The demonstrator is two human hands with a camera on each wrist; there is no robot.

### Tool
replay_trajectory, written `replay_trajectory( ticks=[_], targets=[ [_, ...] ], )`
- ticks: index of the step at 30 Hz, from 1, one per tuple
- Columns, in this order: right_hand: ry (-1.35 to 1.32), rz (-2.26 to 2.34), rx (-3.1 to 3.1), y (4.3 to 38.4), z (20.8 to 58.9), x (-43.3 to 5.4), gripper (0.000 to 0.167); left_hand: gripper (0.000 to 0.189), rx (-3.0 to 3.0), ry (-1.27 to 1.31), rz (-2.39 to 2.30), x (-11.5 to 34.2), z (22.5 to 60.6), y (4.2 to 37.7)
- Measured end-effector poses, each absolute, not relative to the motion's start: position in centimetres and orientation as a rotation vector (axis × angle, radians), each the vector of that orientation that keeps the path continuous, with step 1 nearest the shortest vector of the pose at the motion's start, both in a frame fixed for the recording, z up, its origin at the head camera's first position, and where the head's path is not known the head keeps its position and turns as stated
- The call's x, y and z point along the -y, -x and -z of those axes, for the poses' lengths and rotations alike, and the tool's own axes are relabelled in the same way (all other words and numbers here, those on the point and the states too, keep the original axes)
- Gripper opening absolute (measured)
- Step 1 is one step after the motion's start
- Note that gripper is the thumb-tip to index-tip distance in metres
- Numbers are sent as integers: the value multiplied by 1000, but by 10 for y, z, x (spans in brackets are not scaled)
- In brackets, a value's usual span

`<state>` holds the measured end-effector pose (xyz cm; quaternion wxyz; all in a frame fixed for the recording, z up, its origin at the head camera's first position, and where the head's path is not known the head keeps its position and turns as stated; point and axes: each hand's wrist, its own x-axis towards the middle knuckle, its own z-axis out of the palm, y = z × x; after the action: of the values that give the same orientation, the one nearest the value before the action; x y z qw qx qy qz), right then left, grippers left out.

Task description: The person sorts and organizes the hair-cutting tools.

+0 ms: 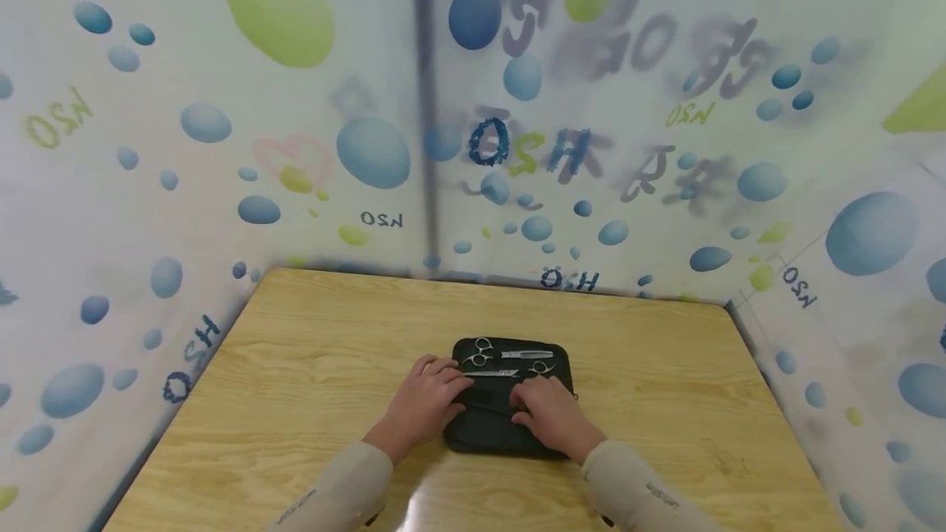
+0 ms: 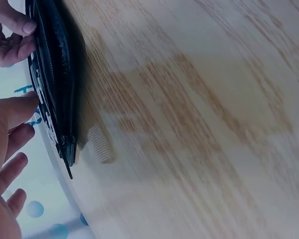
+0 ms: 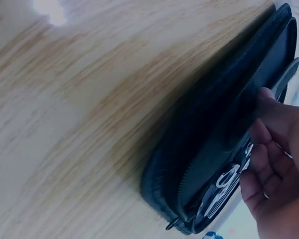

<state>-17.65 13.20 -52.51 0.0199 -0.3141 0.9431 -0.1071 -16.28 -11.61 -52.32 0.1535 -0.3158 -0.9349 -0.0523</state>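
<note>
A black zip case lies opened up on the wooden table. In its far half are two pairs of hair scissors; one has ring handles at the left, the other has handles at the right and a comb-like thinning blade. My left hand rests at the case's left edge, fingertips by a blade, fingers loosely bent. My right hand lies over the right side, below the right handles. In the right wrist view its thumb touches an inner flap and the fingers are loosely bent.
The table extends around the case on all sides. White walls with blue and green oval prints stand along its back and sides. A zip pull hangs at the case's corner in the left wrist view.
</note>
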Motion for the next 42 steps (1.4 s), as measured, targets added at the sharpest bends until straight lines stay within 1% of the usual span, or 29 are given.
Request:
replay_trajectory(
  ticks=[4,13,22,33,42],
  targets=[
    [971,333,-2914,180,530,-131,18,36,2692,904,155,116,524,163],
    [938,362,-2885,180,526,-128,23,41,2699,943,157,112,529,162],
    [967,382,-2860,181,523,-131,11,44,2700,958,169,109,525,158],
    [949,565,-2758,180,501,-130,8,46,2647,951,134,111,521,159],
    [919,630,-2731,184,502,-137,7,41,2652,977,129,114,519,161]
  ],
)
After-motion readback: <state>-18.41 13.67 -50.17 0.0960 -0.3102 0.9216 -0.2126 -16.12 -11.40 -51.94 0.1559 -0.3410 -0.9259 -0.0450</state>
